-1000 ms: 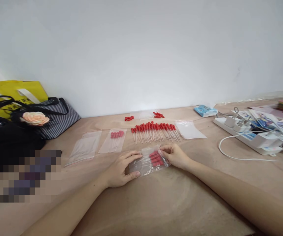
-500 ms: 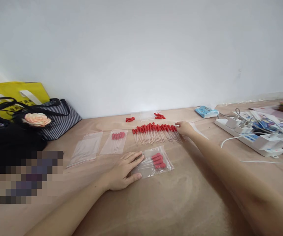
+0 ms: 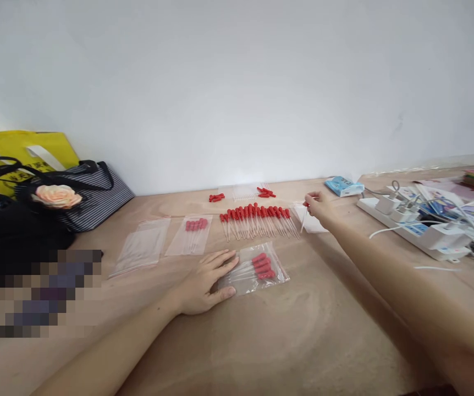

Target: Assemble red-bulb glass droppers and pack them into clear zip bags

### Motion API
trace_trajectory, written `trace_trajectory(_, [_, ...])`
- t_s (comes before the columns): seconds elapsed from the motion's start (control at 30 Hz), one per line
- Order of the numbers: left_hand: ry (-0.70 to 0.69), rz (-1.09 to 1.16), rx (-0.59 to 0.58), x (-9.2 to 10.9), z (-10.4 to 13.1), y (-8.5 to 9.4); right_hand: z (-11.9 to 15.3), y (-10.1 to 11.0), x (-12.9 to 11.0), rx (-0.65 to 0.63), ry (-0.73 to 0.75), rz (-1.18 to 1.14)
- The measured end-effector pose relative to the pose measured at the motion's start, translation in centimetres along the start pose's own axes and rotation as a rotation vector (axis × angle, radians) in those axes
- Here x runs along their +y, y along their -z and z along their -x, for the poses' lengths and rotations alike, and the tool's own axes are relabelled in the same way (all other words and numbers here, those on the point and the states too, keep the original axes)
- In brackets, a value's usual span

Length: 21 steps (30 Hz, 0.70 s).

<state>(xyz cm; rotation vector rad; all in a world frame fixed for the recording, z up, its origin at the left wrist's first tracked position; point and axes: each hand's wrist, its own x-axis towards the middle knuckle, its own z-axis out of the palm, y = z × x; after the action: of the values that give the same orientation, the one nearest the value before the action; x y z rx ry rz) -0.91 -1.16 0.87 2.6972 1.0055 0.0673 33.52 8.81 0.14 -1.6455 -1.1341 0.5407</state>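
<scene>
My left hand (image 3: 209, 280) lies on the table with its fingers spread, touching the left end of a clear zip bag (image 3: 280, 268). Inside that bag are several droppers (image 3: 264, 266) with red rubber bulbs. My right hand (image 3: 318, 207) pinches a single dropper (image 3: 303, 219) by its red bulb, the clear tube hanging down above a white sheet or bag (image 3: 314, 224). Just left of it, a row of red-bulbed droppers (image 3: 255, 217) lies side by side. Another bag of droppers (image 3: 196, 237) rests further left, beside some flat clear bags (image 3: 141, 246).
Loose red bulbs (image 3: 216, 197) and a clear bag with tubes (image 3: 242, 192) lie near the wall. At right are a blue pack (image 3: 343, 186) and a white power strip (image 3: 414, 228) with trailing cables. Bags, including a striped one (image 3: 100, 201), stand at left.
My right hand has lifted a dropper off the right end of the row and moved slightly right and up. My left hand stays on the bag.
</scene>
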Motion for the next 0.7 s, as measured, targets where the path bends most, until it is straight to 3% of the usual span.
trace_trajectory(0.1, [0.001, 0.004, 0.017, 0.0, 0.0, -0.1, 2.8, -0.3, 0.2, 0.054, -0.002, -0.131])
trace_trajectory(0.3, [0.005, 0.049, 0.048, 0.1, -0.1, -0.1, 8.3, -2.7, -0.1, -0.056, 0.036, -0.515])
trace_trajectory(0.5, [0.009, 0.091, 0.078, 0.1, 0.0, -0.2, 9.7, -3.4, -0.7, -0.098, -0.078, -0.661])
trace_trajectory(0.7, [0.001, 0.081, 0.084, 0.1, -0.1, -0.3, 11.6, -3.2, -1.6, -0.227, -0.282, -0.844])
